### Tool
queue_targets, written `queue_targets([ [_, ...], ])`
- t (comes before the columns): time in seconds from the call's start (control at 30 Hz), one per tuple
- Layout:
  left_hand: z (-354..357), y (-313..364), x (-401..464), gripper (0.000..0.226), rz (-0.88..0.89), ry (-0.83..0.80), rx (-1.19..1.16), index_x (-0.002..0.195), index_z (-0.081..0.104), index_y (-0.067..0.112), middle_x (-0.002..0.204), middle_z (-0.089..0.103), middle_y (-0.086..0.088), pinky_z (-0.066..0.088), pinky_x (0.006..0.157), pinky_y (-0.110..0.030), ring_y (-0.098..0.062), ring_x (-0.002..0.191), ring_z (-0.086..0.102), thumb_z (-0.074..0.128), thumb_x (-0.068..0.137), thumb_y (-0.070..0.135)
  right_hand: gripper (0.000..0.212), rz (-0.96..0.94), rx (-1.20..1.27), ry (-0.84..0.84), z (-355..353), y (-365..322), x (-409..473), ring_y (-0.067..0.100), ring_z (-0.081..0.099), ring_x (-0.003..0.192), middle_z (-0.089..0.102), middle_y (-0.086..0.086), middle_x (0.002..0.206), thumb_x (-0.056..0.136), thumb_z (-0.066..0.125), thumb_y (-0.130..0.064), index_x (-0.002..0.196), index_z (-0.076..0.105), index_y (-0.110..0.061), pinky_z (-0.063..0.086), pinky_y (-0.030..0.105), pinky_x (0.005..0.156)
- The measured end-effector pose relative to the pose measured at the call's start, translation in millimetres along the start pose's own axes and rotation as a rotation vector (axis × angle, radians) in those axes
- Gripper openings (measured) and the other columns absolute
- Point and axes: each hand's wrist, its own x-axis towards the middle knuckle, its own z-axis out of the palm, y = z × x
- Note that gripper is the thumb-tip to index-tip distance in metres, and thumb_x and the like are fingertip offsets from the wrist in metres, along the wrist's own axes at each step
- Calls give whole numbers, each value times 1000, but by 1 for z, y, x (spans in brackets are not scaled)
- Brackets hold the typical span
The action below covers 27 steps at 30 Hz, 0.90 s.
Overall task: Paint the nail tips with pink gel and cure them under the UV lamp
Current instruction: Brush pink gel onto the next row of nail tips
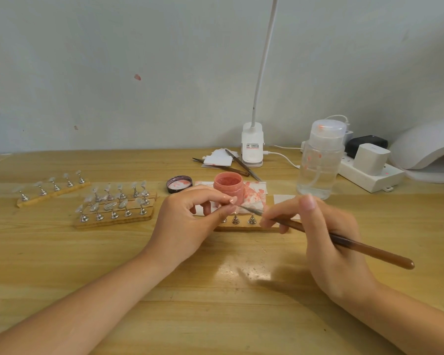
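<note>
We pinch the nail tip [232, 201] in our left hand [190, 221], just before the open pink gel jar [228, 188]. Our right hand [326, 242] grips the brush [344, 242], bristles pointing leftward onto the tip; UV lamp [426, 144] waits far right.

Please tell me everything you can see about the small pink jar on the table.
The pink jar is small, round and looks like plastic. It stands upright and open on the wooden table, on a white paper towel stained pink. Inside, pink gel fills it close to the rim. Its dark lid lies apart on the left, inner side up and smeared pink. The left hand hides part of its lower edge; whether they touch cannot be told.
</note>
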Motion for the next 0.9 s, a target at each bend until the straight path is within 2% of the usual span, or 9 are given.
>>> queue_targets([
  [0.1, -1, 1, -1, 9, -51, 10, -10, 74, 69, 31, 71, 68, 7, 35, 53, -10, -1, 58, 50, 71, 65, 33, 47, 1, 96, 88, -1, 2, 2, 9, 61, 56, 69, 0, 72, 93, 27, -52, 88, 62, -22, 49, 18, 62],
  [0.2, -1, 2, -1, 6, -20, -28, -5, 76, 71, 26, 77, 69, 9, 37, 58, -10, -5, 62, 54, 71, 70, 27, 38, 6, 51, 97, 1, 3, 4, 8, 62, 54, 69, -2, 74, 93, 27, -52, 94, 57, -28, 47, 11, 63],
  [0.3, -1, 1, -2, 8, 32, -89, -13, 78, 73, 17, 83, 68, 5, 40, 65, -9, -12, 68, 56, 73, 72, 11, 32, 27, 6, 43, 0, 3, 6, 8, 65, 65, 70, -8, 80, 92, 32, -53, 95, 58, -34, 49, 15, 68],
  [0.43, 0, 3, -2, 9, 52, -132, -73, 80, 73, 19, 77, 66, 1, 39, 62, -11, -16, 67, 53, 71, 72, 16, 21, 49, -197, -78, 1, 3, 9, 9, 64, 85, 69, -8, 86, 86, 55, -44, 89, 65, -26, 51, 37, 76],
  [0.5, 1, 5, -3, 9, 79, -145, -79, 80, 72, 20, 75, 66, 2, 39, 61, -11, -16, 68, 55, 70, 72, 18, 22, 91, -293, -171, 2, 6, 11, 9, 59, 91, 66, -7, 91, 79, 68, -39, 91, 65, -21, 46, 35, 84],
  [0.6, 1, 6, -3, 14, 101, -172, -75, 81, 71, 22, 77, 67, 7, 39, 61, -10, -4, 71, 57, 74, 71, 13, 22, 121, -355, -306, 2, 11, 15, 11, 51, 90, 58, -4, 92, 82, 68, -31, 99, 63, -17, 41, 30, 86],
  [0.77, 0, 7, -3, 24, 79, -192, -84, 82, 69, 30, 77, 68, 10, 39, 61, -9, 3, 72, 56, 69, 69, 9, 11, 98, -333, -290, 5, 17, 16, 5, 50, 84, 57, -11, 87, 81, 69, -30, 90, 64, -25, 40, 23, 80],
  [0.9, 0, 7, -4, 24, 73, -202, -50, 84, 71, 25, 79, 69, 6, 42, 62, -11, 3, 74, 58, 75, 70, 6, 9, 78, -336, -291, 6, 22, 17, 2, 51, 83, 56, -15, 83, 80, 69, -29, 87, 65, -26, 41, 20, 77],
])
